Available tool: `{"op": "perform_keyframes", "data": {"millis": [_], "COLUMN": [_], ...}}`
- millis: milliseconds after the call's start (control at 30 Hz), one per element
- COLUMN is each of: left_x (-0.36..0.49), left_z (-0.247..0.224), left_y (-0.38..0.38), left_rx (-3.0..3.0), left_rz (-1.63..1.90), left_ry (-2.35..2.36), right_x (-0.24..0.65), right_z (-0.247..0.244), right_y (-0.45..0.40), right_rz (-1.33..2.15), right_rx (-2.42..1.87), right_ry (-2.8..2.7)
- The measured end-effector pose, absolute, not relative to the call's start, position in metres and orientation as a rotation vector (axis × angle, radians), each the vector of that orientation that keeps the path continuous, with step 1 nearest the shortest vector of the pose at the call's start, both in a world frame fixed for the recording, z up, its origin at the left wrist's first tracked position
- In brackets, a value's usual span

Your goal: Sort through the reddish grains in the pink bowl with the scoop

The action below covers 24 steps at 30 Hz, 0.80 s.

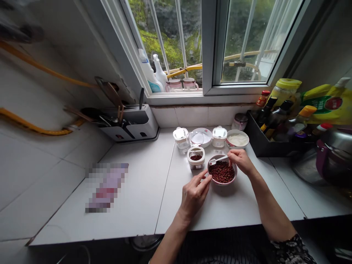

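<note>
Right hand [239,160]: closed, thumb and fingers pinching the handle end of a small white spoon [221,158]. Scoop pointing left of that hand, over the peppercorn bowl [224,184]. Probably held by the tail to keep knuckles clear of the contents. Can't tell how much, if anything, in the scoop; too small.

Left hand [195,190]: half open, fingers stretched out, gripping nothing. Fingertips at the left rim of the same bowl, apparently touching; likely to steady it.

Bowl sitting between both hands, just below the right one, well filled with red peppercorns [221,172]. Within easy reach of both, presumably set there for that.

Just beyond the left fingertips: open jar [196,166], upright, some similar peppercorns inside. Close beside the bowl, so within short spoon reach.

Farther out, past both hands: left lidded jar [180,137], plain white dish [209,132], right lidded jar [219,136], then a white-filled bowl [247,142] just beyond the right hand. Likely grouped at the back to leave elbow room.

Well right of right hand: black box [264,143], sides probably keeping bottles [280,110] upright. Well left of left hand: utensil holder [140,124] near the wall.
</note>
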<state>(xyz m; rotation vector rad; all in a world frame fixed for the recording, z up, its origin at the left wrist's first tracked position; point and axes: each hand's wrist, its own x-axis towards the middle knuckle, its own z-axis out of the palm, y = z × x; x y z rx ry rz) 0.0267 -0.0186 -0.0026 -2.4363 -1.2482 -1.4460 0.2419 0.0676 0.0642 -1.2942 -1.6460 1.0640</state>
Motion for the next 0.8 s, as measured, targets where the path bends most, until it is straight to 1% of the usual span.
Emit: {"op": "perform_keyframes", "data": {"millis": [100,167,233,367,467,533,600,700,800], "left_x": [0.027,0.027,0.028,0.028,0.027,0.027,0.027,0.027,0.026], "left_z": [-0.003,-0.003,-0.003,-0.004,-0.005,-0.005,-0.004,-0.003,-0.003], "left_y": [-0.019,-0.019,-0.019,-0.019,-0.018,-0.018,-0.019,-0.019,-0.019], "left_rx": [-2.443,-2.444,-2.443,-2.428,-2.425,-2.435,-2.445,-2.453,-2.455], "left_rz": [-1.463,-1.474,-1.476,-1.465,-1.464,-1.467,-1.467,-1.457,-1.456], "left_ry": [-1.241,-1.242,-1.245,-1.243,-1.246,-1.248,-1.248,-1.251,-1.25], "right_x": [0.233,0.223,0.211,0.193,0.189,0.193,0.202,0.221,0.237], "right_z": [0.066,0.068,0.07,0.071,0.07,0.07,0.071,0.072,0.071], "right_y": [0.068,0.065,0.061,0.052,0.05,0.051,0.052,0.055,0.058], "right_rz": [0.989,0.868,0.665,0.108,-0.082,-0.091,-0.028,0.134,0.321], "right_rx": [-1.224,-1.193,-1.175,-1.018,-0.926,-0.911,-0.924,-1.003,-1.142], "right_ry": [-1.6,-1.625,-1.71,-2.015,-2.165,-2.134,-2.032,-1.912,-1.984]}}
